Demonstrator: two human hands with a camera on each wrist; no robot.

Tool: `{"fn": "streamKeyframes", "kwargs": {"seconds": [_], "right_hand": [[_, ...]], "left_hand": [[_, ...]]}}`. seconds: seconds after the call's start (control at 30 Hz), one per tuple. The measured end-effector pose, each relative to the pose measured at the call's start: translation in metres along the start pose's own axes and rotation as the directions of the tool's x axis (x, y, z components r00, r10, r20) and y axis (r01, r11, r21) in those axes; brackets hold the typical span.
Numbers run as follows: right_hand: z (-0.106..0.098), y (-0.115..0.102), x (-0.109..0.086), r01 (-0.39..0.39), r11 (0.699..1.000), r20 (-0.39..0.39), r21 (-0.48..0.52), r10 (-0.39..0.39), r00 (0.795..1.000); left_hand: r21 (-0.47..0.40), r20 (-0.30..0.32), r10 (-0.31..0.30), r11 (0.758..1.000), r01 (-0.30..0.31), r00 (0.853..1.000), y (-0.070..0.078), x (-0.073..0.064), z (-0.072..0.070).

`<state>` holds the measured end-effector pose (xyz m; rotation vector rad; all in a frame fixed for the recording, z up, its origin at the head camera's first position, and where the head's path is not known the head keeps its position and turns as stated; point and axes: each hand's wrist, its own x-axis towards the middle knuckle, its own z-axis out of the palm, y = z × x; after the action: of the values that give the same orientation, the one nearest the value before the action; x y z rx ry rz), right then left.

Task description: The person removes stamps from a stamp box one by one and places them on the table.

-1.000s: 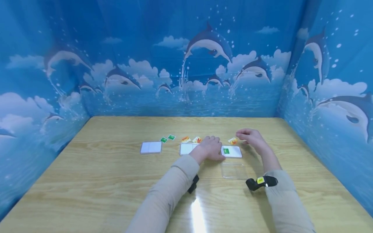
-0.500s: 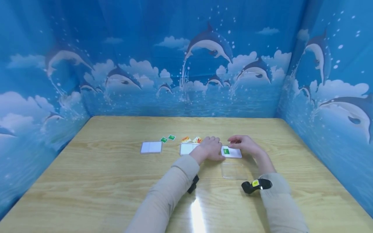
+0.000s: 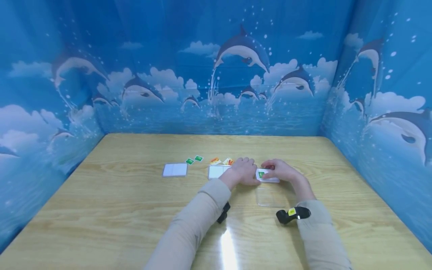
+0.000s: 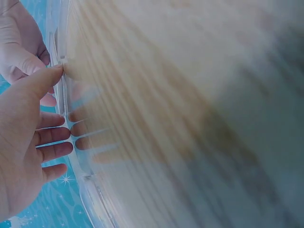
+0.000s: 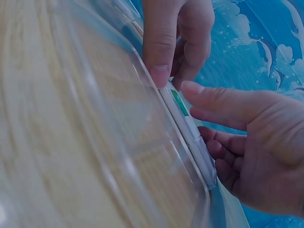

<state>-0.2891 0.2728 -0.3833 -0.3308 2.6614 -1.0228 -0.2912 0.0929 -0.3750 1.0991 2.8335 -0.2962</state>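
Note:
A shallow plastic case [image 3: 272,180] with a white inside holds a small card with a green picture [image 3: 261,175] near its left end. Over that left end lies my left hand [image 3: 241,172], thumb at the near edge and fingers towards the far side, gripping it. My right hand [image 3: 285,171] reaches over the case from the right. In the right wrist view its thumb [image 5: 209,93] is beside the green card [image 5: 179,102], and its other fingers are loosely bent along the far side. No held card shows between them.
A clear plastic lid [image 3: 268,198] lies in front of the case. Left of my left hand is a second white case [image 3: 216,172], two orange picture cards [image 3: 215,161] behind it. Further left are a third case [image 3: 174,170] and two green cards [image 3: 198,158].
My right hand has moved left and nearer, from beside an orange card to over the case. That orange card is out of sight now. My left hand has stayed in place.

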Motion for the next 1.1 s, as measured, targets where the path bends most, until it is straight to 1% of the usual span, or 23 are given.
{"fn": "streamKeyframes", "kwargs": {"seconds": [0.27,0.6,0.73,0.97,1.1], "right_hand": [[0.0033,-0.0032,0.0003,-0.016,1.000,-0.010,-0.001,0.016,1.000],[0.0031,-0.0057,0.0003,-0.069,0.998,-0.030,0.012,0.069,0.997],[0.0030,-0.0066,-0.0003,-0.069,0.998,-0.036,0.007,0.069,0.997],[0.0037,-0.0047,0.0006,-0.047,0.999,-0.040,-0.017,0.047,0.998],[0.0041,-0.0034,0.0009,-0.052,0.999,-0.048,-0.014,0.051,0.998]], "left_hand": [[-0.008,-0.002,-0.001,1.000,0.001,1.000,-0.0006,-0.0001,0.0005],[-0.014,-0.004,0.003,1.000,-0.003,1.000,-0.0006,0.0003,-0.0003],[-0.007,-0.003,0.003,1.000,-0.003,1.000,-0.0011,0.0005,-0.0004],[-0.010,0.005,0.004,1.000,-0.004,1.000,-0.0009,0.0005,-0.0003],[-0.010,0.005,0.000,1.000,0.000,1.000,-0.0004,0.0000,-0.0006]]}}
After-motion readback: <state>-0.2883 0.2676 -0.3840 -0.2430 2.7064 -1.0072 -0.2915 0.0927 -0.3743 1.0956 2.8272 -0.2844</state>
